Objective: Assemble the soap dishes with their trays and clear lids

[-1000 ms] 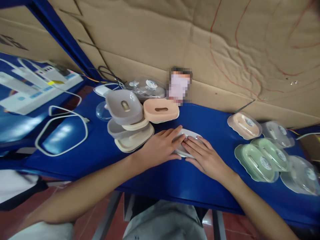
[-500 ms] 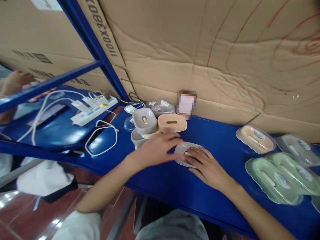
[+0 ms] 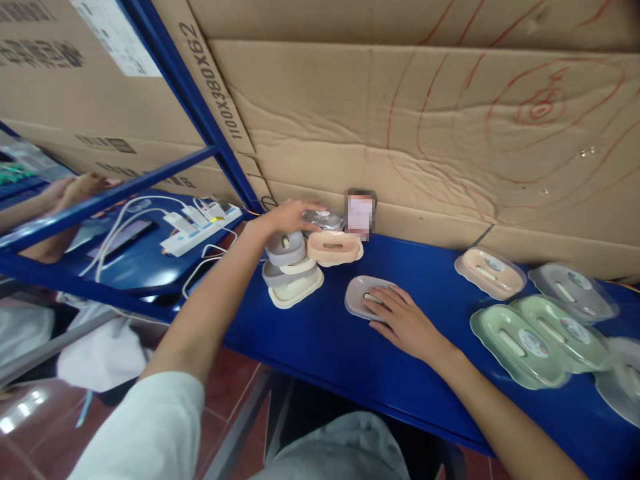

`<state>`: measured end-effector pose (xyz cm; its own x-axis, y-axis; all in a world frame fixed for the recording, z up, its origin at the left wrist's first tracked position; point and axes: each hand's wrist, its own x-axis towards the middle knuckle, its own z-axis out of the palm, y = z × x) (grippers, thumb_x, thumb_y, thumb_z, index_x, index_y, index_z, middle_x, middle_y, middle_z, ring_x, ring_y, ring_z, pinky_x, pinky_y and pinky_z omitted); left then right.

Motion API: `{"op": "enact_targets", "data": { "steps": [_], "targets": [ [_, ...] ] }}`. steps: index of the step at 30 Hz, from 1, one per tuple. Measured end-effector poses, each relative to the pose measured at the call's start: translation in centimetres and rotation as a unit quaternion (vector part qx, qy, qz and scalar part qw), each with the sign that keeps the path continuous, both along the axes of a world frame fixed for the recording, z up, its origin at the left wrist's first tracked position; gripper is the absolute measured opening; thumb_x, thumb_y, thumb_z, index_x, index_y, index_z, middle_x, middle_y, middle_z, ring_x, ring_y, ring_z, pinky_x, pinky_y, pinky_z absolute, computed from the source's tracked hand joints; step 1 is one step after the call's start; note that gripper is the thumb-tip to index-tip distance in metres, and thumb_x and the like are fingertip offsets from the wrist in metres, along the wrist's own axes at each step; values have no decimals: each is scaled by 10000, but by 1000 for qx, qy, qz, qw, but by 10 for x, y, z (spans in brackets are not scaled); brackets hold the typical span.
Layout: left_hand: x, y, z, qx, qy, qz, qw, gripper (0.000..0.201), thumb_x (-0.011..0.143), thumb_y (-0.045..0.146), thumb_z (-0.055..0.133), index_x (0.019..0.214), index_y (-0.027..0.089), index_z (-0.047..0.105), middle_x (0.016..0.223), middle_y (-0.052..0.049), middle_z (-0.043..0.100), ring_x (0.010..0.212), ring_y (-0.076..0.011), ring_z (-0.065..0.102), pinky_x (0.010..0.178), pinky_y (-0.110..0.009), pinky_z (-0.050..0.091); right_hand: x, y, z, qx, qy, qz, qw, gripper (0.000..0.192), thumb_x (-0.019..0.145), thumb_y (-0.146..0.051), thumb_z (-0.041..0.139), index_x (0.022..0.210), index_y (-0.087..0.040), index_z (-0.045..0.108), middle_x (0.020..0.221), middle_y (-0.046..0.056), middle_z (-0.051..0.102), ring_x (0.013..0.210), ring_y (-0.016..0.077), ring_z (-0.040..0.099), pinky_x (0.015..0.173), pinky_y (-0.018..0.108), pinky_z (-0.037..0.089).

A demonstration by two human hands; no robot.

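Note:
My right hand lies over a grey plastic soap box on the blue table, its fingers stretched across the top and the cream piece in the middle. My left hand reaches to the back, fingers apart, beside a grey box in a clear cover; whether it touches that box I cannot tell. Below the left hand, a grey box part stands stacked on another grey part and cream trays. An orange slotted part sits beside the stack.
Several covered boxes lie at the right: orange, grey and green. A phone leans against the cardboard. Left are a power strip, white cables, a blue frame bar and another person's hands.
My left hand has left the grey soap box and moved back and left, over the stack, toward the covered grey box. My right hand stays on the soap box. The camera view has shifted.

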<state>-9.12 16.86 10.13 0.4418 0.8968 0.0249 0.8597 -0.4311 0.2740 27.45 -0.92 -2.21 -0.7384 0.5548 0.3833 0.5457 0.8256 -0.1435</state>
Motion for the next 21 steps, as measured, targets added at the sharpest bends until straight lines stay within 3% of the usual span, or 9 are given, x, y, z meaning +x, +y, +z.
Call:
{"op": "enact_targets", "data": {
  "steps": [4,6,9,12,16,21],
  "targets": [
    [-2,-43,11,80,-61,-8,995,583,982,514,738,1480,218,675,1592,-121,615,1499,-333,562,1283,-510,383,3,0,-1,-28,27,8,999,520,1068,-367,630,1560,-227,539,1559,161,604,1481,304,565,1249,591,464],
    [9,-74,6,138,-111,-13,984,564,1009,549,707,1474,232,679,1566,-110,642,1476,-328,586,1264,-519,432,6,1,0,-39,78,-12,996,665,1056,-423,650,1652,-240,418,1664,190,484,1550,329,486,1219,583,499],
    [45,-121,-21,213,-167,-53,961,553,1000,571,722,1452,254,687,1552,-117,649,1425,-318,634,1218,-524,505,16,5,6,-19,168,-66,983,908,1018,-500,697,1747,-293,197,1773,201,288,1630,379,348,1229,638,466],
    [88,-154,-61,214,-159,-106,958,505,1014,533,712,1451,283,683,1536,-119,652,1444,-325,611,1213,-543,521,30,8,14,-8,173,-85,981,972,997,-527,721,1759,-362,140,1823,147,159,1656,399,276,1266,671,402],
    [114,-167,-99,180,-134,-143,964,535,1002,498,738,1482,277,657,1547,-142,631,1433,-353,613,1170,-558,567,39,2,13,-47,71,-58,995,927,1006,-484,725,1752,-383,183,1814,106,222,1651,370,301,1272,624,427],
    [101,-156,-114,200,-137,-187,952,633,1009,464,741,1577,259,552,1604,-165,575,1498,-362,552,1198,-568,543,34,-4,2,-61,38,-54,996,818,1048,-374,682,1740,-373,245,1774,94,338,1633,328,357,1260,582,469]
  ]
}}
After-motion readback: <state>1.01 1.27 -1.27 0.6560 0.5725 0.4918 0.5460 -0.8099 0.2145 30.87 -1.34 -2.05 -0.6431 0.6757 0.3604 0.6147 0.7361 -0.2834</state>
